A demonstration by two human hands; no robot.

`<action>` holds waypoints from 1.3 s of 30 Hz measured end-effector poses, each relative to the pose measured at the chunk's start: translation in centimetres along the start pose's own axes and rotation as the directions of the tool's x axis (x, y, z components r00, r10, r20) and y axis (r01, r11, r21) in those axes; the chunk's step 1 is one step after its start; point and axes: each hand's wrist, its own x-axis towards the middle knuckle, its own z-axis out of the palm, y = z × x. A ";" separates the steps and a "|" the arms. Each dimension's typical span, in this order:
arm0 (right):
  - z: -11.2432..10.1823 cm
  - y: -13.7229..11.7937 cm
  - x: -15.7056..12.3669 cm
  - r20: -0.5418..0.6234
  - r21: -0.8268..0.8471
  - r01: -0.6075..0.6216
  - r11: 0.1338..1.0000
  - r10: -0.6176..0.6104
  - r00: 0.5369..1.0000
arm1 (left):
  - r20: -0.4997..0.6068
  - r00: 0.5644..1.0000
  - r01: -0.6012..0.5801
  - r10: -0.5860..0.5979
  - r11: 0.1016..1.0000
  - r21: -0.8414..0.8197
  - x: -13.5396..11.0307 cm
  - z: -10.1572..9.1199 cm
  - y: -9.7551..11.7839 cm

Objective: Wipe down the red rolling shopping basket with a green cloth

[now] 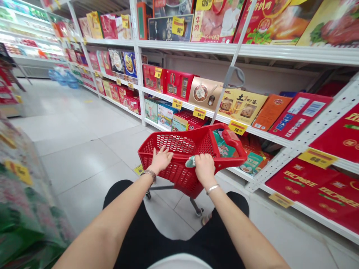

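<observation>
A small red shopping cart [179,157] with a perforated basket stands in front of my knees, turned sideways. My left hand [162,160] lies over its near rim, fingers spread and holding nothing. Closed at the same rim, further right, my right hand [205,168] grips a small pale green pad [190,161], perhaps a cloth or sponge. Part of the pad is hidden under the fingers. The cart's push handle [234,142] is to the right of that hand. As far as I can see inside, the basket shows only its bare mesh walls.
White shelves [230,48] with gift boxes and yellow price tags [238,127] run along the right, close behind the cart. A slanting grey pole [238,52] rises near the handle. Blurred goods [30,216] border the left. Blue water bottles [66,79] stand down the tiled aisle.
</observation>
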 end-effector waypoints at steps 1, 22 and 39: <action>-0.3 -1.4 0.1 0.005 0.012 0.010 1.000 -0.010 1.000 | 0.007 0.999 -0.042 0.042 0.999 -0.007 0.0 0.0 1.0; -11.0 7.4 -5.0 -0.176 0.060 0.113 0.992 -0.101 0.979 | 0.032 0.999 -0.037 0.039 0.997 -0.068 -2.0 -0.8 -0.5; -5.8 5.5 -6.4 -0.407 0.297 0.191 0.935 -0.057 0.912 | -0.024 1.000 -0.006 0.004 0.996 -0.086 -3.0 -0.9 -1.1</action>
